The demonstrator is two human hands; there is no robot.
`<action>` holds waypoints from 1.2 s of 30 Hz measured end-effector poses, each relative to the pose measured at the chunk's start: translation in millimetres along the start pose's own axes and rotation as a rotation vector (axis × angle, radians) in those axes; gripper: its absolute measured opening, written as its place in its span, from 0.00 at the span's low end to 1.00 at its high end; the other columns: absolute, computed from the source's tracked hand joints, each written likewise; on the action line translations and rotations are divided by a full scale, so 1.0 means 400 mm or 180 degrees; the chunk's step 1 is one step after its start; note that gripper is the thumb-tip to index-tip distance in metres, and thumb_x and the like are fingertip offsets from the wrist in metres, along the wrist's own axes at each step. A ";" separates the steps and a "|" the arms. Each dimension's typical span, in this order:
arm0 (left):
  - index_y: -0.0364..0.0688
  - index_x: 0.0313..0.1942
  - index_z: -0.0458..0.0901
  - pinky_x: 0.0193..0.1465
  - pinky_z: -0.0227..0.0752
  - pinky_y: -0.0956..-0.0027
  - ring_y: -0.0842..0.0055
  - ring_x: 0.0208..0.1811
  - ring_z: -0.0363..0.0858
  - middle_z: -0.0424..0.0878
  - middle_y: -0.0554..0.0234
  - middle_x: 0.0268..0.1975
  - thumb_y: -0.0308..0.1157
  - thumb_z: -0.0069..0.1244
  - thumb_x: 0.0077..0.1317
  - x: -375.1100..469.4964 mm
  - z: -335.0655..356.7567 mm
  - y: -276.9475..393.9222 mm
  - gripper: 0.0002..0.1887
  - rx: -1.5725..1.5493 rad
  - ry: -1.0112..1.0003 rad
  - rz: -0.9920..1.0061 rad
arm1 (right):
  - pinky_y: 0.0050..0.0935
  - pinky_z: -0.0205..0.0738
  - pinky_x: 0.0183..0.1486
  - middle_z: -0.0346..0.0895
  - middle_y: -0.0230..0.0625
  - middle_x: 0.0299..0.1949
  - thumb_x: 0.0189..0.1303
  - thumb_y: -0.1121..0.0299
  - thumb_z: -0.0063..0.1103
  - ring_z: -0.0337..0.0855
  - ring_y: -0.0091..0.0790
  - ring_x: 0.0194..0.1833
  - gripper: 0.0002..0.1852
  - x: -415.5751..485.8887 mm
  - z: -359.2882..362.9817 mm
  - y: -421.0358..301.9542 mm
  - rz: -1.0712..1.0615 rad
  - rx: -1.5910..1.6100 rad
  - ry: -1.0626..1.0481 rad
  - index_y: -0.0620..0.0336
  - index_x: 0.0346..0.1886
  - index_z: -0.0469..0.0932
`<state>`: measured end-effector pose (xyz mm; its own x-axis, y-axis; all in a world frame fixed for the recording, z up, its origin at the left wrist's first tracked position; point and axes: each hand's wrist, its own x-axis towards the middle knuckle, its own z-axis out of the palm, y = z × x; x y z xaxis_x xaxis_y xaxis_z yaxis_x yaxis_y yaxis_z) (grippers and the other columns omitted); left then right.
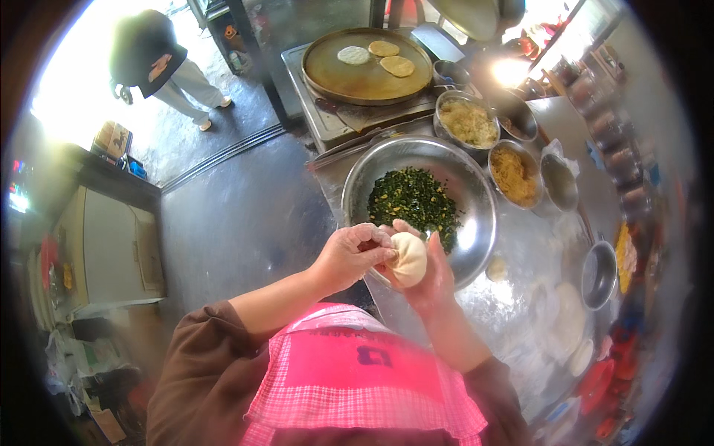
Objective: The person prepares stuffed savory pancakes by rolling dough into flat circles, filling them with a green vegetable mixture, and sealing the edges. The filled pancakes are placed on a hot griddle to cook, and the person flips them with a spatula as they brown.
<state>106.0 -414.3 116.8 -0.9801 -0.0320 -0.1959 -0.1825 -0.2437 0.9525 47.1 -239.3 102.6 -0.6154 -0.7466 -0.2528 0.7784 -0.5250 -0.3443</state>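
Observation:
A round dough bun (409,261) with gathered folds is held over the near rim of a large steel bowl (357,161). My right hand (434,281) cradles it from the right, fingers and thumb around its side. On the left, the fingertips of my left hand (354,253) pinch the pleated edge of the dough; flour whitens those fingers. Inside the bowl lies a heap of chopped green leaf filling (413,195) with yellow bits. A small dough piece (496,268) rests on the metal worktop (474,329), right of the bowl.
A round griddle (346,83) holds three flat dough cakes (397,66). Metal bowls of pale shredded filling (467,121) and yellow filling (514,174) line the worktop. Flattened dough (563,320) lies at right. A person (167,72) stands beyond the doorway; a cabinet (111,245) is at left.

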 end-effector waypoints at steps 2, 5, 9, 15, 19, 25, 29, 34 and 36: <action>0.37 0.49 0.80 0.45 0.82 0.71 0.78 0.41 0.83 0.84 0.62 0.42 0.22 0.58 0.67 -0.017 -0.040 0.010 0.11 -0.0289 0.0061 -0.0042 | 0.47 0.72 0.63 0.75 0.41 0.60 0.75 0.43 0.41 0.76 0.42 0.61 0.30 0.047 0.015 0.022 0.0082 0.0181 -0.0081 0.58 0.66 0.69; 0.38 0.56 0.79 0.43 0.80 0.72 0.79 0.41 0.83 0.83 0.64 0.43 0.24 0.61 0.63 -0.038 -0.130 0.020 0.21 -0.0103 -0.0006 0.0261 | 0.44 0.75 0.58 0.77 0.45 0.57 0.76 0.42 0.35 0.79 0.43 0.57 0.31 0.140 0.027 0.089 0.0404 0.0285 0.0039 0.58 0.65 0.69; 0.38 0.50 0.80 0.40 0.81 0.71 0.76 0.36 0.84 0.82 0.62 0.42 0.21 0.65 0.55 -0.049 -0.337 0.025 0.21 0.1901 0.0179 0.1126 | 0.39 0.75 0.50 0.78 0.40 0.56 0.76 0.44 0.39 0.80 0.39 0.50 0.29 0.288 0.084 0.216 0.0711 -0.0281 0.0368 0.57 0.64 0.71; 0.38 0.47 0.82 0.40 0.81 0.71 0.77 0.37 0.84 0.82 0.62 0.37 0.18 0.61 0.58 -0.066 -0.699 0.056 0.16 0.0631 0.0641 0.1047 | 0.43 0.73 0.58 0.76 0.42 0.59 0.76 0.44 0.40 0.78 0.42 0.56 0.30 0.558 0.267 0.407 0.1083 -0.0505 0.0138 0.58 0.67 0.68; 0.39 0.49 0.81 0.41 0.81 0.71 0.80 0.37 0.84 0.82 0.62 0.40 0.19 0.60 0.60 -0.083 -0.865 0.124 0.16 0.0000 0.0459 0.0608 | 0.45 0.71 0.62 0.75 0.45 0.61 0.75 0.43 0.41 0.77 0.44 0.60 0.32 0.711 0.332 0.495 0.1155 -0.0087 0.0122 0.60 0.67 0.68; 0.39 0.40 0.85 0.44 0.81 0.68 0.69 0.37 0.86 0.84 0.57 0.45 0.23 0.63 0.57 0.027 -1.032 0.180 0.10 0.1906 0.0328 0.1556 | 0.41 0.71 0.63 0.76 0.42 0.59 0.74 0.43 0.44 0.77 0.41 0.59 0.32 0.857 0.368 0.526 0.1531 0.0018 0.0024 0.61 0.66 0.68; 0.35 0.39 0.83 0.40 0.80 0.72 0.78 0.38 0.84 0.83 0.62 0.39 0.21 0.61 0.61 0.121 -1.051 0.187 0.07 0.0770 0.0423 0.1016 | 0.40 0.70 0.64 0.75 0.44 0.59 0.74 0.43 0.44 0.77 0.40 0.60 0.32 0.924 0.366 0.469 0.1199 -0.0211 0.0104 0.63 0.66 0.68; 0.41 0.47 0.83 0.36 0.79 0.72 0.79 0.34 0.83 0.83 0.63 0.40 0.25 0.61 0.62 0.258 -1.039 0.202 0.12 0.1050 0.0459 0.0400 | 0.41 0.71 0.64 0.75 0.46 0.60 0.75 0.43 0.41 0.78 0.41 0.59 0.32 1.035 0.302 0.377 0.0718 0.0074 0.0463 0.63 0.64 0.69; 0.42 0.46 0.85 0.37 0.80 0.70 0.74 0.37 0.84 0.83 0.61 0.41 0.25 0.63 0.59 0.331 -1.048 0.212 0.14 0.2049 0.0236 0.0928 | 0.40 0.71 0.64 0.76 0.46 0.60 0.75 0.44 0.41 0.78 0.40 0.59 0.31 1.079 0.277 0.339 0.0911 0.0248 0.0079 0.63 0.64 0.69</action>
<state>-6.5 -845.4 74.0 -0.9923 -0.0803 0.0945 0.0541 0.4053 0.9126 -99.1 -678.0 47.0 -0.3716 -0.8591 -0.3519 0.9273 -0.3250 -0.1857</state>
